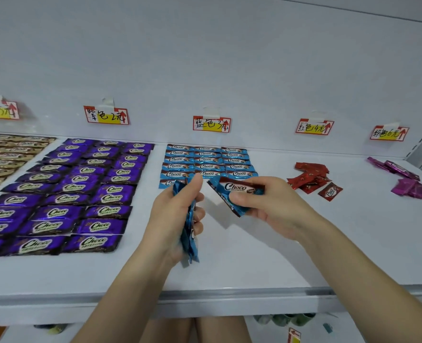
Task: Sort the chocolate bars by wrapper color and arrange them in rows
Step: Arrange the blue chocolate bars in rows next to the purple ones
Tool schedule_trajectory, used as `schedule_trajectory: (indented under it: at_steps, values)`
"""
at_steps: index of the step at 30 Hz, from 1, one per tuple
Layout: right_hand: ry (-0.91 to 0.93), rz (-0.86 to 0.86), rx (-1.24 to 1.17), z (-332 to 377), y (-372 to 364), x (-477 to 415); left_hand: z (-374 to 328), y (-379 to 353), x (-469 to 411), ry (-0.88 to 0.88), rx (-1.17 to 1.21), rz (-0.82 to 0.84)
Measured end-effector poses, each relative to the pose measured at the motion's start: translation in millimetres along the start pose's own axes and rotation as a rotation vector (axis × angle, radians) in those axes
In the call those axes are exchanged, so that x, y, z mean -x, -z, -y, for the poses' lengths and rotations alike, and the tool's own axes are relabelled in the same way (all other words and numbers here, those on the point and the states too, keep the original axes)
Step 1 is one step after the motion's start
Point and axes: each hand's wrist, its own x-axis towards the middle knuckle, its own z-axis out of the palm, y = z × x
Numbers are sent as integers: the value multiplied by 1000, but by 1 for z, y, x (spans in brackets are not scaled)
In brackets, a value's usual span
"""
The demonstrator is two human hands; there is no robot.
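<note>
Left hand: my left hand (177, 214) is curled round a bunch of blue bars (190, 233), held on edge above the shelf (254, 256).
Right hand: my right hand (274, 206) pinches a single blue bar (234, 191), face up, just in front of the blue rows (210, 160).
Blue rows: three columns at the shelf's back.
Purple rows (76, 191): left of blue.
Red heap (311, 178), pink heap (408, 179): loose, off right.
</note>
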Motion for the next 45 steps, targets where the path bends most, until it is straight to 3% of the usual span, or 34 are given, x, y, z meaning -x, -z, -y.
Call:
schedule_trajectory:
  at_steps: [2, 6, 15, 18, 21, 23, 25, 31, 35, 45]
  values:
    - [-46, 90, -171, 5, -10, 2, -1, -3, 3, -35, -3, 61]
    - [-60, 211, -229, 10, -26, 5, -6, -3, 6, -66, 61, 91]
    - [-48, 180, -238, 11, -41, 0, -10, 2, 8, -284, 33, 12]
    - [78, 130, 5, 10, -40, 0, -10, 5, 4, -253, 22, -69]
    - [444, -50, 481, 4, -34, -4, -9, 7, 0, -199, 25, -95]
    - [653, -28, 662, 0, -30, -8, -8, 9, -1, -178, 12, -91]
    - [729, -13, 726, -6, -22, -14, -7, 10, -1, -149, 16, -100]
    - [465, -60, 936, -15, 12, -38, -8, 21, -3, -73, 138, -168]
    - [481, -7, 1138, -27, 17, -43, -6, 23, -5, -57, 152, -185]
    - [460, -25, 1161, -24, 4, -76, -4, 19, -7, -20, 174, -155]
